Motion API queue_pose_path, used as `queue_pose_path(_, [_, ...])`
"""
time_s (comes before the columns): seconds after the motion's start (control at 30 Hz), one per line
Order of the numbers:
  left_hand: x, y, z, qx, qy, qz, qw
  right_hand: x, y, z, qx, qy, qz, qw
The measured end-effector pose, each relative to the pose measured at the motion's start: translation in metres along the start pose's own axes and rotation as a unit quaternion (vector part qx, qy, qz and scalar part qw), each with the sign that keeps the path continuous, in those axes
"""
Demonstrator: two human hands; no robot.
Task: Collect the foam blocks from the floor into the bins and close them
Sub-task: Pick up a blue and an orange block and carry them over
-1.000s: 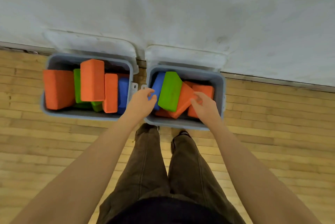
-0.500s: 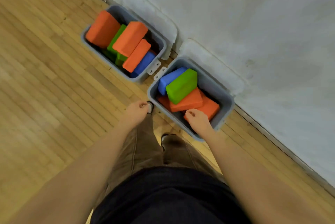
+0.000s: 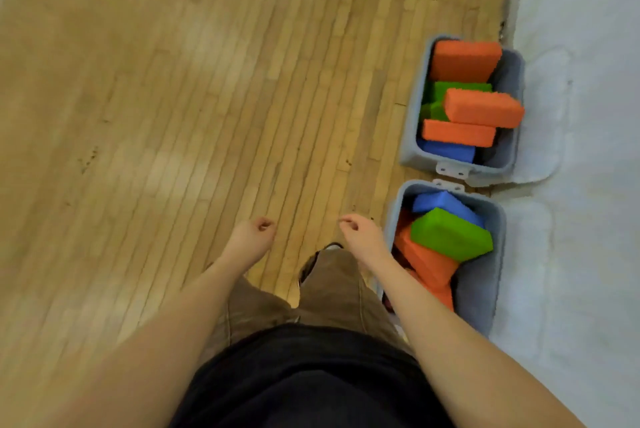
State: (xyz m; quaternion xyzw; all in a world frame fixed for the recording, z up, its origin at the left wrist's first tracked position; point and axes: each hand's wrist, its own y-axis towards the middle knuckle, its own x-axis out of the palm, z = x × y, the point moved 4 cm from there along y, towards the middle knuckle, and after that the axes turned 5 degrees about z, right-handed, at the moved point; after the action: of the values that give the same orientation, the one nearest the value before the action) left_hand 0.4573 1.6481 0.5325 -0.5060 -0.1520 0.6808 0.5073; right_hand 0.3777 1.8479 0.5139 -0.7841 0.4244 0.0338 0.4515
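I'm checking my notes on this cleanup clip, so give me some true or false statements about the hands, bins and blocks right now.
1. Both bins are open. True: the near bin and far bin show their blocks.
2. The right hand holds a green block. False: it holds nothing.
3. The left hand is over bare floor. True.
4. A green block lies on top in the near bin. True.
5. The far bin holds only blue blocks. False: orange, green and blue.

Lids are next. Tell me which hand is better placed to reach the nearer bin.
Right. The right hand hangs empty just beside the nearer bin; the left hand hangs farther off over bare floor.
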Motion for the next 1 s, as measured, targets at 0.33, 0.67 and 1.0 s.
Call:
queue_pose_path(0.33, [-0.069, -0.093, -0.223, -0.159, -0.222, 0.154, 0.950, 0.187, -0.043, -0.126, -0.164, -0.177, -0.120, 0.963])
queue_pose_path(0.67, [-0.131, -0.191, -0.463, -0.280, -0.379, 0.275, 0.838, 0.438, -0.155, -0.150, -0.231, -0.286, -0.236, 0.900])
queue_pose_path(1.0, [-0.269, -0.146, -0.547, -0.257, -0.403, 0.305, 0.824, 0.568, -0.144, -0.206, -0.206, -0.344, -0.210, 0.892])
